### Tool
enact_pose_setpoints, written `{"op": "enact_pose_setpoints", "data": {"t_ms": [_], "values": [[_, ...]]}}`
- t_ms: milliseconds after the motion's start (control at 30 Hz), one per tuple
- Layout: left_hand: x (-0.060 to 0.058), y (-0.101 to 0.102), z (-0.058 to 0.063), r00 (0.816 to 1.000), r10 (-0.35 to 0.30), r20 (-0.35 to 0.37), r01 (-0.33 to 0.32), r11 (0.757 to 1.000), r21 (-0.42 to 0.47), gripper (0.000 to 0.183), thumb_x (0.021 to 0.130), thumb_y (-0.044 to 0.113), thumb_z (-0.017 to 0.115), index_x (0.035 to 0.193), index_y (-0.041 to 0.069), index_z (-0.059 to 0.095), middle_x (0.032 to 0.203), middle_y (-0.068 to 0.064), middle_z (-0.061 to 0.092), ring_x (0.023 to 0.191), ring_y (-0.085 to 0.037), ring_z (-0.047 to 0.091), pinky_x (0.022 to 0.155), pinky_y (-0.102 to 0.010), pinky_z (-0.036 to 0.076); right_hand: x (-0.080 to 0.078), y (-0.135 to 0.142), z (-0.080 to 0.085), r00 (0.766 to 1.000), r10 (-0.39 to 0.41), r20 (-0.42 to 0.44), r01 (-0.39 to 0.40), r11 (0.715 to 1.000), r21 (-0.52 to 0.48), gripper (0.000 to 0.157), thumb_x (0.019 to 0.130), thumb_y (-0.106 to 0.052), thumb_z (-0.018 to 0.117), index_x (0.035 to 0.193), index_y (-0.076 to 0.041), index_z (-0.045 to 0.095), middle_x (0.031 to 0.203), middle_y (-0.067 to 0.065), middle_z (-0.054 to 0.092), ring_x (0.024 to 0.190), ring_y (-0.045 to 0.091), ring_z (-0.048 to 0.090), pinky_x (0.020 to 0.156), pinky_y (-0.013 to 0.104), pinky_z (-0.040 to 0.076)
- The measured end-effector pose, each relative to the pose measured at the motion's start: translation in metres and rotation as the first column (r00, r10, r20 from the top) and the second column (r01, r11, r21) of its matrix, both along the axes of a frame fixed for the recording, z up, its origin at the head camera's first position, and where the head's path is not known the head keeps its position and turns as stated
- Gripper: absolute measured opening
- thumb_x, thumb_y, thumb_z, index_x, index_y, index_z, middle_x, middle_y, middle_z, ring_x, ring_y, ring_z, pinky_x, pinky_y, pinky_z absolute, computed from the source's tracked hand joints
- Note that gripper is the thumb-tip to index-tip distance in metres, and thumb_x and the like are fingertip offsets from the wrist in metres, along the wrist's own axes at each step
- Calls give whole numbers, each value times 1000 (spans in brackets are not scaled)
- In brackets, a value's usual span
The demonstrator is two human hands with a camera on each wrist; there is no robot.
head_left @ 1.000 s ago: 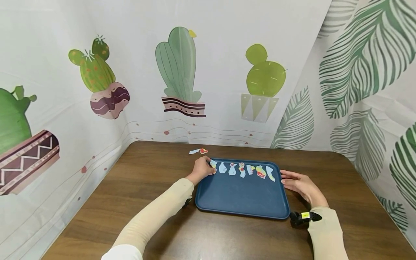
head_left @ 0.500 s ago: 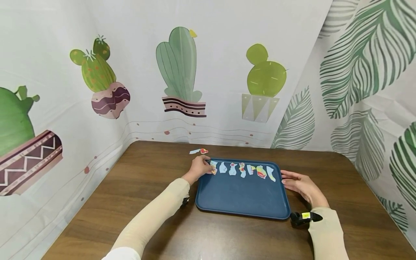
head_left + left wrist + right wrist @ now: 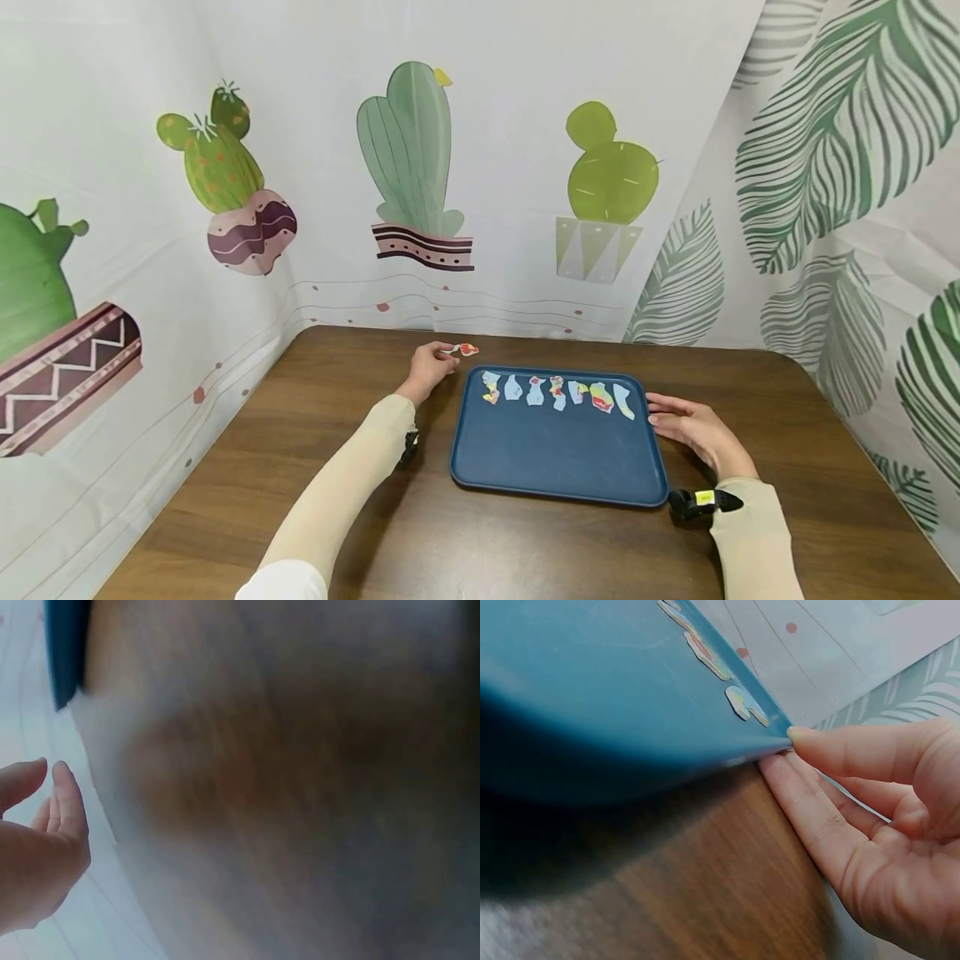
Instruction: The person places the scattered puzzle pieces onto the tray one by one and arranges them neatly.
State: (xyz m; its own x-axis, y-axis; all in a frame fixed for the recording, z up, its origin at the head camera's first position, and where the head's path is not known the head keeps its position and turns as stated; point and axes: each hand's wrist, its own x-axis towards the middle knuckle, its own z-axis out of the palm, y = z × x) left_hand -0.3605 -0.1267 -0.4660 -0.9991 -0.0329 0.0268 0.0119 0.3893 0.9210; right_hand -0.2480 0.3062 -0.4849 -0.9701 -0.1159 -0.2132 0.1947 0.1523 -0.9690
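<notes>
A blue tray (image 3: 555, 458) lies on the table, with several flat, irregular puzzle pieces (image 3: 535, 392) lined up along its far side. Beyond its far left corner, a red and yellow piece (image 3: 468, 350) rests on the wood. My left hand (image 3: 426, 371) reaches to a pale piece beside it, which the fingers mostly cover. In the left wrist view, thumb and fingers of that left hand (image 3: 45, 847) stand slightly apart. My right hand (image 3: 697, 429) pinches the tray's right rim; in the right wrist view the thumb (image 3: 855, 752) is at the top edge, fingers below.
The brown wooden table (image 3: 337, 500) reaches back to a white cloth (image 3: 510, 167) printed with cacti and leaves. A black wrist strap (image 3: 686, 504) with a yellow label sits close to the tray's near right corner.
My left hand has let go of the leftmost piece on the tray and moved back and left to the loose pieces on the table. The right hand stays at the tray's rim.
</notes>
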Motion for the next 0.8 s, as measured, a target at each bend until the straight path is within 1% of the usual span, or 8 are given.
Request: {"op": "enact_pose_setpoints", "data": {"t_ms": [67, 133, 233, 367, 467, 567, 667, 800], "values": [[-5, -1, -2, 1000, 18, 4, -18, 1000, 3, 35, 86, -1, 68, 120, -7, 62, 93, -20, 66, 81, -29, 68, 67, -30, 57, 0, 0, 0, 1000, 0, 1, 0, 1000, 5, 65, 92, -9, 65, 146, 7, 32, 130, 23, 51, 95, 8, 65, 88, 28, 55], [-11, 0, -3, 1000, 20, 24, -20, 1000, 9, 37, 87, 0, 69, 123, -6, 61, 94, -19, 67, 80, -27, 67, 65, -27, 55, 0, 0, 0, 1000, 3, 3, -3, 1000, 11, 65, 92, -9, 65, 146, 7, 32, 131, 23, 51, 96, 8, 65, 88, 28, 55], [-19, 4, -5, 999, 20, 51, -21, 999, 24, 39, 87, 0, 68, 125, -5, 60, 97, -19, 67, 81, -23, 66, 67, -27, 55, -1, 0, 0, 1000, 1, 3, -1, 1000, 14, 65, 92, -10, 66, 145, 6, 33, 133, 25, 49, 96, 8, 65, 88, 27, 55], [-29, 11, -5, 997, 21, 69, -25, 998, 55, 39, 87, -3, 65, 126, -7, 59, 105, -24, 66, 87, -27, 67, 73, -28, 58, -1, 0, 0, 1000, 6, -9, -6, 1000, 2, 65, 92, -9, 65, 145, 8, 32, 133, 25, 49, 95, 7, 65, 87, 27, 55], [-34, 17, -5, 995, 42, 87, -47, 997, 63, 40, 86, -5, 66, 125, -8, 59, 108, -26, 65, 87, -29, 69, 72, -27, 59, -1, 0, 0, 1000, 6, -7, -6, 1000, 7, 65, 92, -9, 65, 146, 7, 32, 133, 24, 49, 95, 7, 65, 88, 26, 54], [-38, 21, -7, 990, 69, 127, -75, 996, 48, 42, 86, -4, 68, 127, -5, 59, 110, -26, 64, 81, -25, 70, 67, -23, 59, -1, 0, -1, 1000, -6, 0, 6, 1000, 13, 64, 92, -9, 65, 145, 6, 33, 132, 24, 50, 95, 7, 65, 88, 26, 55], [-40, 23, -8, 984, 89, 156, -93, 995, 22, 46, 85, -3, 70, 130, -2, 58, 113, -25, 63, 72, -18, 68, 63, -21, 58, -1, 0, -1, 1000, 8, -15, -8, 1000, 12, 65, 93, -9, 64, 146, 8, 31, 131, 24, 50, 96, 7, 65, 88, 27, 55], [-40, 25, -7, 985, 91, 146, -83, 995, -64, 47, 86, 0, 71, 131, 0, 57, 113, -25, 63, 61, -10, 62, 59, -20, 56, -1, 0, -2, 999, 20, -37, -20, 1000, -1, 64, 93, -7, 64, 145, 9, 31, 131, 26, 50, 96, 7, 64, 88, 27, 55]]}}
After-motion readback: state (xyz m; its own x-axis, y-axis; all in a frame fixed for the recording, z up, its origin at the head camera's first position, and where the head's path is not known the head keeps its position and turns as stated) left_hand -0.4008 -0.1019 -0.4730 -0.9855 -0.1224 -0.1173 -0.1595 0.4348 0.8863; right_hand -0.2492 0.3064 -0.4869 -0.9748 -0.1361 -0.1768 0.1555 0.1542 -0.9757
